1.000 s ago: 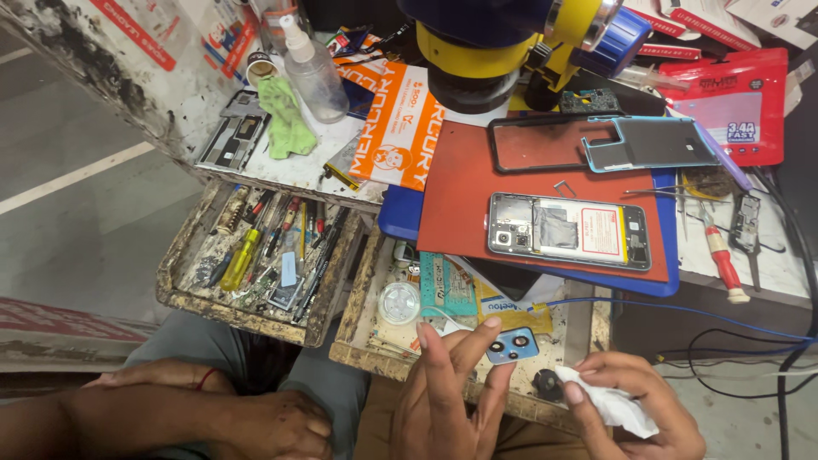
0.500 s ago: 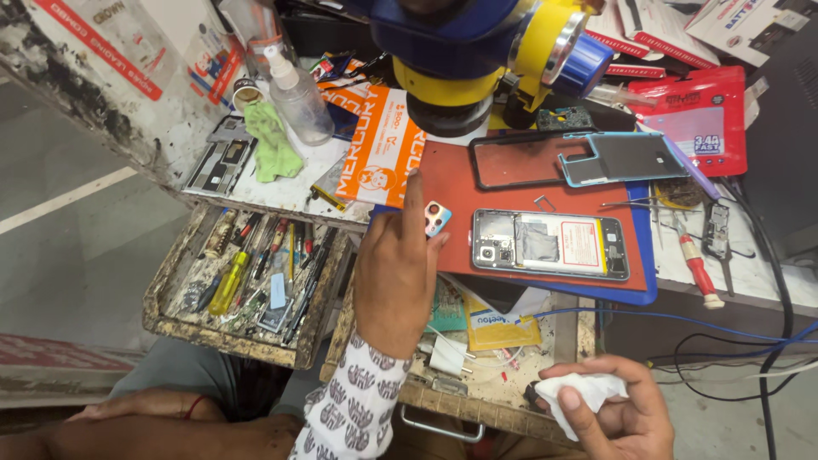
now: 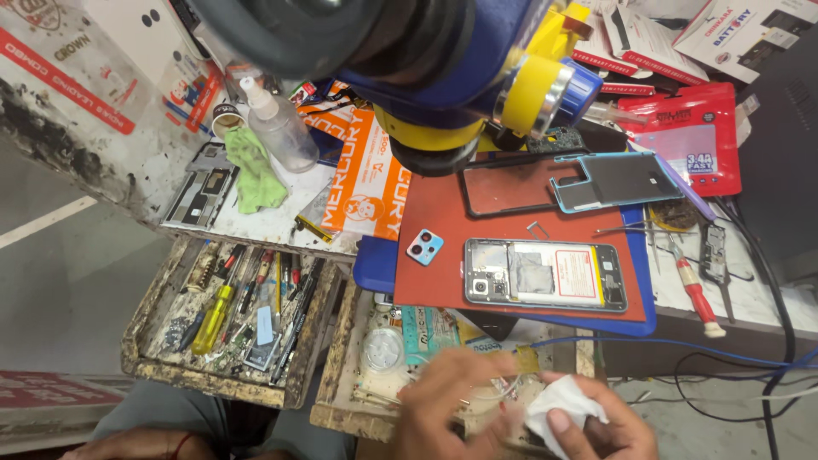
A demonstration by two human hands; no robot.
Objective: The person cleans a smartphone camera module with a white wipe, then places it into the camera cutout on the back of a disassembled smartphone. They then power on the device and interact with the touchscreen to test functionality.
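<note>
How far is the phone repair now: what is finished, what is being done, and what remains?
Done: the phone lies opened on the red mat, its back cover beside it and the camera piece set down. In hand: the right hand holds a white cloth; the left hand is over the drawer. Left: the cover is not yet on.

We note a white tissue [image 3: 558, 400] in the right hand [image 3: 596, 426]; a red mat [image 3: 443, 285] at twelve o'clock carries a light-blue camera cover [image 3: 424, 247]; green cloth [image 3: 254, 170] at ten; yellow-handled screwdriver [image 3: 211, 319] at nine.
</note>
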